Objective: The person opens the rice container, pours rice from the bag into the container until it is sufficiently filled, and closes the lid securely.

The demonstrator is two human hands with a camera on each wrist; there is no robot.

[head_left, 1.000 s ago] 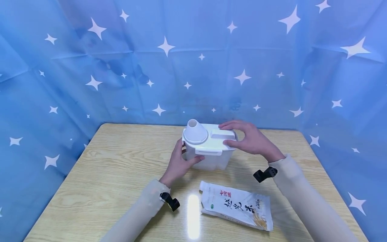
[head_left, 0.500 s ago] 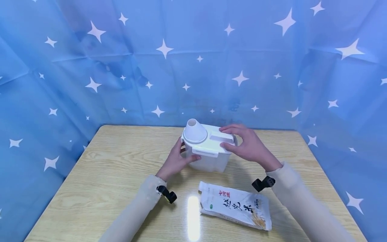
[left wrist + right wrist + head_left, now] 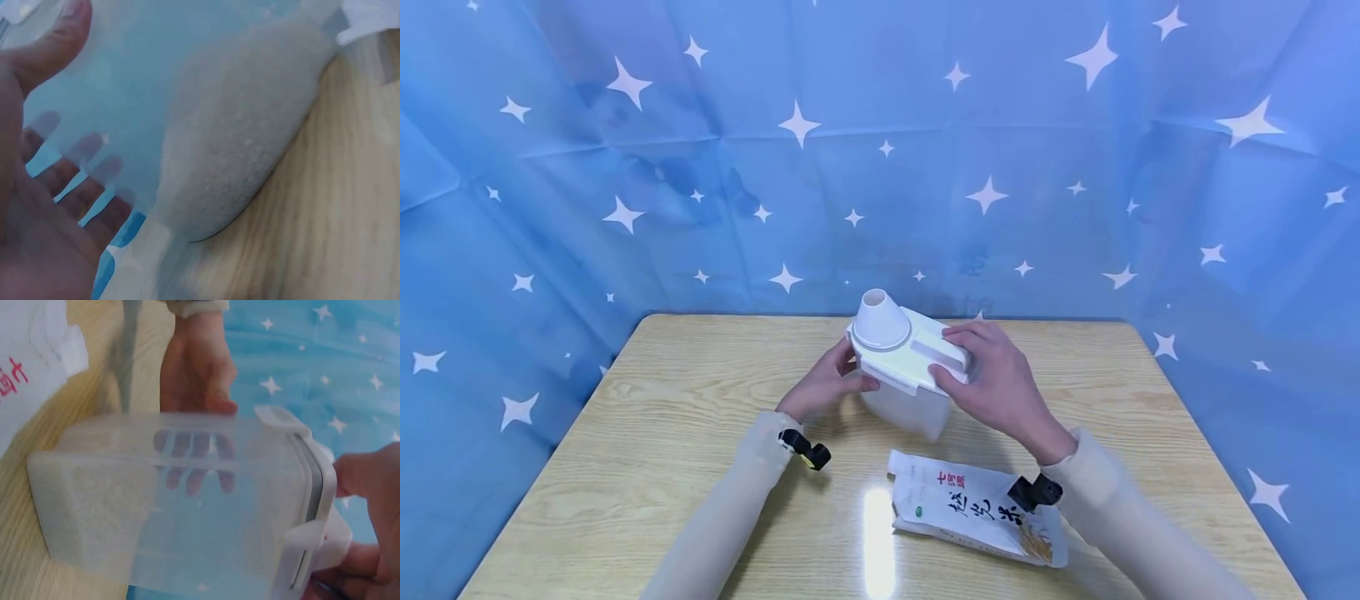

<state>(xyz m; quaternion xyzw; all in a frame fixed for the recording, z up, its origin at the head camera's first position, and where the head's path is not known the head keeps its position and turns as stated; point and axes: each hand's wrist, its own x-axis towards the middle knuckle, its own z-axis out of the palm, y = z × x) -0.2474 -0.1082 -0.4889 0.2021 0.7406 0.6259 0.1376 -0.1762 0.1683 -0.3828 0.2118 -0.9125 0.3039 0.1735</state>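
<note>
A translucent rice container (image 3: 906, 410) stands toward the back of the table under a white clip lid (image 3: 917, 364). On the lid's left end sits a white cone-shaped cap (image 3: 882, 323). Pale rice grains (image 3: 231, 125) show through the lower wall in the left wrist view. My left hand (image 3: 826, 385) grips the container's left end, thumb at the front; its fingers show through the plastic in the right wrist view. With thumb and fingers, my right hand (image 3: 1000, 387) holds the raised handle (image 3: 942, 348) on the lid's right half.
A white rice bag (image 3: 958, 500) with dark lettering lies in front of the container, partly under the right wrist's black camera (image 3: 1034, 492). The wooden table (image 3: 685, 433) ends at a blue star-patterned curtain (image 3: 850, 175).
The container has turned clockwise as seen from above, its right end swinging toward me. Both hands have moved with it, slightly left. The rice bag stays in place on the table.
</note>
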